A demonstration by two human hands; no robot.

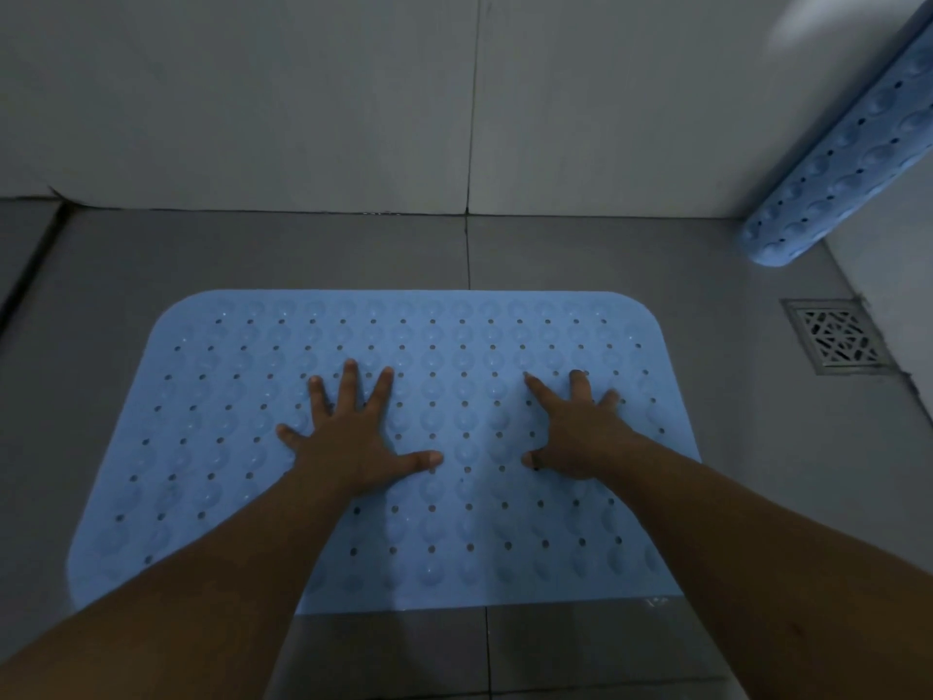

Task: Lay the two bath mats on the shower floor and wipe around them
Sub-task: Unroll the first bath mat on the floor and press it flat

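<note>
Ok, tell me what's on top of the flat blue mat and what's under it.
Both hands press on the flat mat: left hand, right hand, fingers spread. Grey floor tiles show around it; whatever lies directly beneath is covered.

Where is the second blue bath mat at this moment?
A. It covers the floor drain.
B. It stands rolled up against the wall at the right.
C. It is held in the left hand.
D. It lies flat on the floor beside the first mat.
B: the rolled mat leans against the right wall, above the uncovered floor drain, while both hands press flat on the spread mat.
</note>
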